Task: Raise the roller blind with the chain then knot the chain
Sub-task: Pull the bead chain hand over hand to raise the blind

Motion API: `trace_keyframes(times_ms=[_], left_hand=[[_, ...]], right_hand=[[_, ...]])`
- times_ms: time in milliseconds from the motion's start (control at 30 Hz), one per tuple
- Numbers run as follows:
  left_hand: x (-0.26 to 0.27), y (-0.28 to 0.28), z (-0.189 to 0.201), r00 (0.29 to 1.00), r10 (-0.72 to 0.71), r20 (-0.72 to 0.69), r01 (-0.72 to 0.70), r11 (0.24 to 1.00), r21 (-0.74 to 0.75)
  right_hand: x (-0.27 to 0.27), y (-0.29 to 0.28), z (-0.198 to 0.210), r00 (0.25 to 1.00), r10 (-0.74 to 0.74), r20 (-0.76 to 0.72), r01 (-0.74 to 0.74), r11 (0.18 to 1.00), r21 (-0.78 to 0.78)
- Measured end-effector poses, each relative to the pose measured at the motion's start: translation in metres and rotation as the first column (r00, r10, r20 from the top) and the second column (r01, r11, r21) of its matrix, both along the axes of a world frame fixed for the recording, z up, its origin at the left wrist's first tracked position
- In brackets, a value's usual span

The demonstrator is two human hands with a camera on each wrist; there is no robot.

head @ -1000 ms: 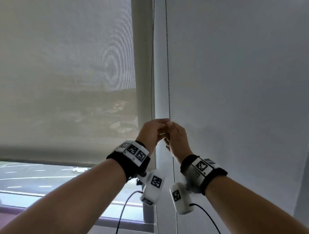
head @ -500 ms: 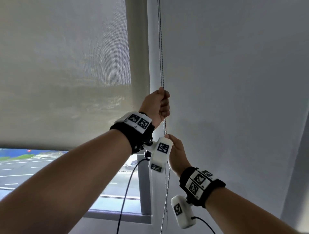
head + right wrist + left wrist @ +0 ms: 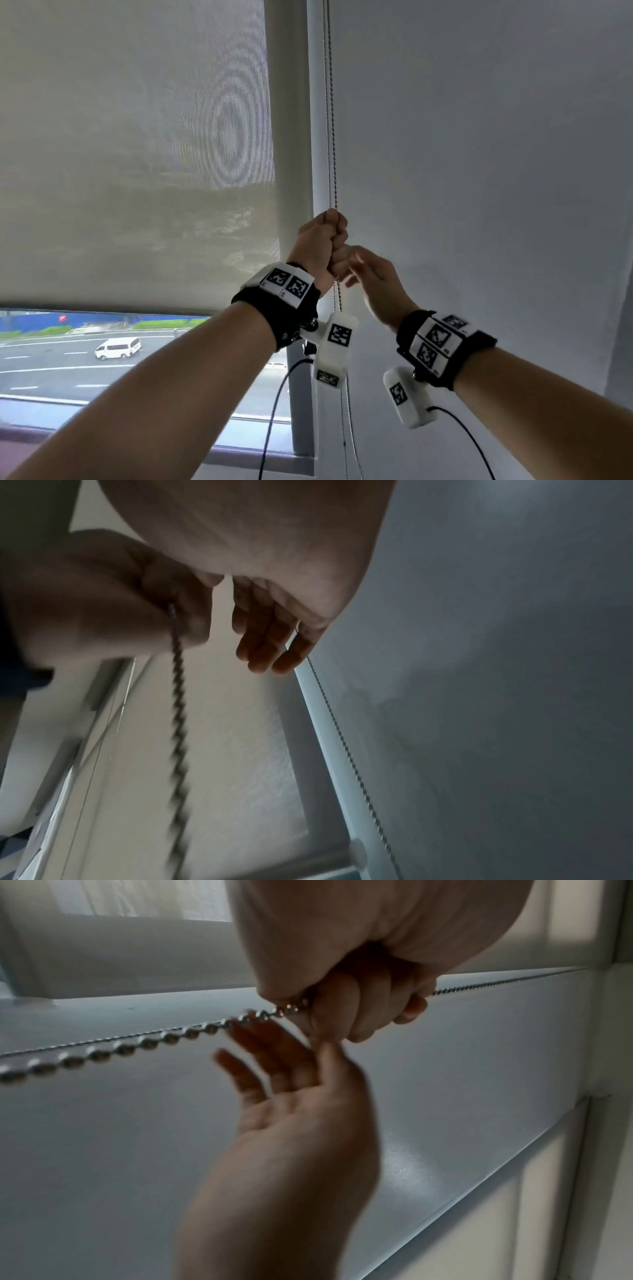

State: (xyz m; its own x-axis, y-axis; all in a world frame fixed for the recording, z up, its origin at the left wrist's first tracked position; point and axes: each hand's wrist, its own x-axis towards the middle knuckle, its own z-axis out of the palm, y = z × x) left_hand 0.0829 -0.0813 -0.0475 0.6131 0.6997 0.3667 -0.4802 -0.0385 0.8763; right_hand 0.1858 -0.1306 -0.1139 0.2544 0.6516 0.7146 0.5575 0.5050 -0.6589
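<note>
1. The left hand (image 3: 320,241) is clenching into a fist around one strand of the bead chain (image 3: 331,137), thumb and curled fingers clamping the beads, as the left wrist view shows.
2. The chain is running straight up and down, its long axis vertical. It is rising from the top of the fist toward the blind's roller, out of view, and dropping out of the bottom of the fist.
3. The right hand (image 3: 380,284) is sitting just below and to the right of the fist, fingers straight and spread, holding nothing. One fingertip seems to be brushing the fist's knuckles.
4. The right hand is the nearer one to the slack chain hanging below the grip. A second, thinner strand is running just beside its fingertips.
5. The roller blind (image 3: 137,154) is lying to the left of the grip, its bottom edge hanging lower than both hands, with road and a white van (image 3: 118,347) showing beneath.
6. Judging from this, raising is only partly done, and the next pull probably needs the open hand taking the strand above or below the fist.
</note>
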Motion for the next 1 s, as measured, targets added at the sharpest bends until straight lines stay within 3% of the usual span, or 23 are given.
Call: trace_keyframes(times_ms=[100, 267, 500, 633, 800, 900, 1000], left_hand=[[-0.004, 0.001, -0.015, 0.999, 0.013, -0.03, -0.013, 1.0, -0.005], [-0.007, 0.003, -0.054, 0.989, 0.03, -0.144, -0.04, 0.997, -0.069], [-0.014, -0.004, -0.107, 0.968, 0.003, -0.249, -0.029, 0.995, -0.099], [-0.016, -0.001, -0.109, 0.97, 0.004, -0.244, -0.03, 0.995, -0.099], [-0.019, 0.006, -0.108, 0.972, -0.041, -0.233, 0.027, 0.998, -0.063], [-0.023, 0.007, -0.096, 0.978, -0.109, -0.177, 0.09, 0.99, -0.11], [-0.024, 0.009, -0.08, 0.987, -0.084, -0.139, 0.064, 0.988, -0.144]], right_hand=[[0.001, -0.003, 0.031, 0.998, -0.036, 0.045, 0.034, 0.999, 0.034], [-0.006, -0.008, 0.07, 0.998, 0.024, 0.059, -0.026, 0.999, 0.036], [-0.022, -0.004, 0.094, 0.982, 0.165, -0.094, -0.168, 0.985, -0.024], [-0.031, -0.002, 0.093, 0.951, 0.209, -0.228, -0.229, 0.971, -0.066], [-0.037, 0.003, 0.092, 0.935, 0.207, -0.288, -0.231, 0.972, -0.051], [-0.04, 0.003, 0.09, 0.918, 0.189, -0.349, -0.216, 0.976, -0.039], [-0.04, 0.002, 0.088, 0.916, 0.154, -0.369, -0.178, 0.984, -0.029]])
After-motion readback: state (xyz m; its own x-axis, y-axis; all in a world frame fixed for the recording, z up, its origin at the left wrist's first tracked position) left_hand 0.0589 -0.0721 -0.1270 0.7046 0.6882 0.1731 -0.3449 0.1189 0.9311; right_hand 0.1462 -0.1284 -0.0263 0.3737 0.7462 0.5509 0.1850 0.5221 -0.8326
